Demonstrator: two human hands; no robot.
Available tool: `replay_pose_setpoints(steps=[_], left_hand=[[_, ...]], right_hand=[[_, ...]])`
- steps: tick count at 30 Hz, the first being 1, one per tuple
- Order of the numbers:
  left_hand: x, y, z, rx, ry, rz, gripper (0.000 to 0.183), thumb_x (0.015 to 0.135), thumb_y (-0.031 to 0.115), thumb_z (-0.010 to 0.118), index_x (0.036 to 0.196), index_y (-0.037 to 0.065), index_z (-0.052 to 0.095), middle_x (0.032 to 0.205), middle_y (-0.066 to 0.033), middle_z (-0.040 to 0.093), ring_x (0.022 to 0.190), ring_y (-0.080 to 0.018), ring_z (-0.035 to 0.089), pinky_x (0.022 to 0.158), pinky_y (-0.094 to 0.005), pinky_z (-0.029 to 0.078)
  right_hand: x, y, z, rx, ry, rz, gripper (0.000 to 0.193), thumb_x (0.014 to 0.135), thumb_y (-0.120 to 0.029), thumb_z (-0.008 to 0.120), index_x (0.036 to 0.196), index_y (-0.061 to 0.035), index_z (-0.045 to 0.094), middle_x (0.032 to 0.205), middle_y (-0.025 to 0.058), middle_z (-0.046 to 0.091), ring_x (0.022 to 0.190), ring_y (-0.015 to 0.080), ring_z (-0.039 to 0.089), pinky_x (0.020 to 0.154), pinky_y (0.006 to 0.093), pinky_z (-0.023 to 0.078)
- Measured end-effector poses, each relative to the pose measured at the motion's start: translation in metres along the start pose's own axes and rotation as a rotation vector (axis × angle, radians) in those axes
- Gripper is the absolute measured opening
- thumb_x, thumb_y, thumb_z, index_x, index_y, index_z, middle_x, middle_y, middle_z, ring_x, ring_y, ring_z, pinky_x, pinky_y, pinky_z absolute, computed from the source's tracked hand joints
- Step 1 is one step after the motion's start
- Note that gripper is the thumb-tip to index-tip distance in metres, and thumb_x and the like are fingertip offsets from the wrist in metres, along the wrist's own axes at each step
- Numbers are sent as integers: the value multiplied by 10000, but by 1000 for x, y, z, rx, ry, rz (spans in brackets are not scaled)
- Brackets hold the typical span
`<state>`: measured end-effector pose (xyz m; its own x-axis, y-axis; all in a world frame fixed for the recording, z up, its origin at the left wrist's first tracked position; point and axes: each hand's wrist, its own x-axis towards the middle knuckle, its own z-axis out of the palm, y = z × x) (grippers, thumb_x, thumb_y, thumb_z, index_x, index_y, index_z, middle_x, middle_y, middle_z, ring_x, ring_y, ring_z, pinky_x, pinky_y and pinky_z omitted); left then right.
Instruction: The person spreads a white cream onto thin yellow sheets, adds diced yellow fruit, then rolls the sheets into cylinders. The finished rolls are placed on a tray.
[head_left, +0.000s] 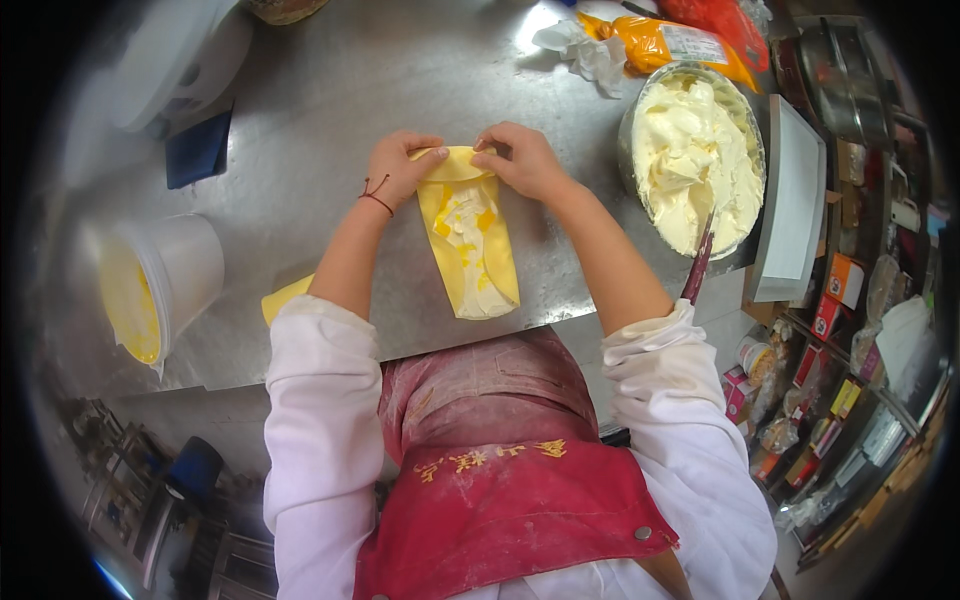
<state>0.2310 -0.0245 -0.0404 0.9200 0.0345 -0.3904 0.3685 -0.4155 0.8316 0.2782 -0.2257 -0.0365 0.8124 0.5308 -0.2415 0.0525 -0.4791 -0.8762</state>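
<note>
A yellow crepe (pixel 508 285) lies lengthwise on the metal table, its long sides folded inward over white cream (pixel 466 215) with yellow fruit-like pieces. Its far end is turned over toward me in a short flap. My left hand (pixel 405 165) pinches the left corner of that flap between thumb and fingers. At the right corner, my right hand (pixel 522 160) grips the flap in the same way. Partly hidden by my left forearm, another folded yellow piece (pixel 285 298) rests near the table's front edge.
A large bowl of whipped cream (pixel 690 160) stands to the right, a dark-handled spreading tool (pixel 700 262) leaning in it. Beyond it are an orange bag (pixel 665 45) and crumpled white paper (pixel 585 55). A white tub (pixel 190 260) stands left. Shelves of packages (pixel 840 330) line the right.
</note>
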Motion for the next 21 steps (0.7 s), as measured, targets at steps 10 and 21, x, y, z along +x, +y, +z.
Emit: replay_pose_setpoints(steps=[10, 21], left_hand=[[-3, 0, 3, 207, 25, 90, 336, 740, 314, 637, 957, 59, 661, 858, -89, 577, 836, -221, 561, 767, -298, 434], [-19, -7, 14, -483, 273, -86, 239, 822, 171, 552, 975, 8, 637, 959, -111, 627, 856, -162, 579, 763, -267, 444]], right_hand=[[-3, 14, -17, 305, -219, 27, 341, 721, 0, 627, 1055, -64, 597, 1035, 41, 575, 883, 111, 545, 797, 244, 445], [-7, 14, 4, 134, 60, -107, 267, 703, 3, 645, 963, -34, 594, 884, 16, 592, 748, 99, 547, 675, 225, 454]])
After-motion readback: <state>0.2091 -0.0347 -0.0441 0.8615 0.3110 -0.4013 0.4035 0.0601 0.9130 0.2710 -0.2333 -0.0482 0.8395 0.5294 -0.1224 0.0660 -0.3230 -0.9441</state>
